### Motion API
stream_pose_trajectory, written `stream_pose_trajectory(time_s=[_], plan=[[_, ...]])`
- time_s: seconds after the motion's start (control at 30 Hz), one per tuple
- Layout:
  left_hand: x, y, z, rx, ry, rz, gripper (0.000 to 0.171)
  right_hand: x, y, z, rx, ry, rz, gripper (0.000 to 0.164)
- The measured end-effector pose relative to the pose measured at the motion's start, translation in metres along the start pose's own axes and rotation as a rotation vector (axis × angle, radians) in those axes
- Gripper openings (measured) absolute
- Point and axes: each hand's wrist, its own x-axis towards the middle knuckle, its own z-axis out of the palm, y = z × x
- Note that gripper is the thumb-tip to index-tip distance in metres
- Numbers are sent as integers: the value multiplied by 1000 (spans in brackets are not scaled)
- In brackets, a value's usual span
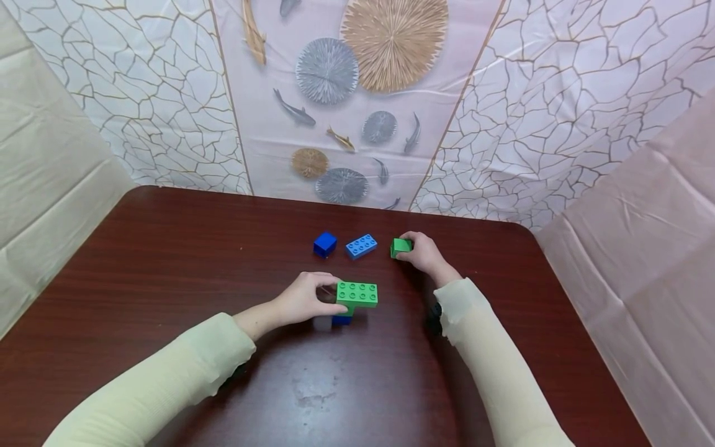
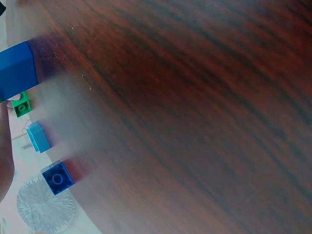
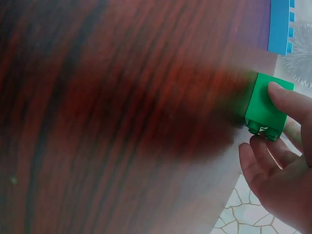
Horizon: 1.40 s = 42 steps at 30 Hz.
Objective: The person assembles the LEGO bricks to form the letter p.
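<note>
My left hand [image 1: 301, 300] grips a small stack of toy building bricks between thumb and fingers. Its top is a long light green brick [image 1: 357, 293] with two rows of studs; a green brick shows partly beneath, then a blue brick [image 1: 342, 320] at the bottom. In the left wrist view that blue brick [image 2: 17, 71] looms large at the left edge. Further back to the right, my right hand [image 1: 427, 253] pinches a green square brick [image 1: 400, 248]. The right wrist view shows this green brick [image 3: 268, 101] lying sideways, its studs turned toward the fingers.
Behind the stack, a dark blue square brick [image 1: 324, 244] lies on its side on the dark wooden table [image 1: 167, 273]. A light blue long brick [image 1: 361, 246] lies studs up between it and my right hand. Patterned cloth [image 1: 335, 124] hangs along the table's back edge.
</note>
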Motion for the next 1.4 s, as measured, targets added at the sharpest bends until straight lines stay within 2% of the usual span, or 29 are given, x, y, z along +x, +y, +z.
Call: stream_pose_trajectory(time_s=[0.3, 0.73, 1.03, 1.4], plan=[[0, 0, 1, -6, -4, -2, 36, -3, 1, 0, 24, 17, 16, 39], [1, -1, 0, 13, 6, 17, 35, -11, -1, -12, 199, 61, -41, 42], [2, -2, 1, 6, 6, 11, 36, -17, -7, -15, 255, 61, -46, 41], [1, -3, 1, 21, 11, 22, 35, -33, -20, -16, 248, 26, -154, 37]])
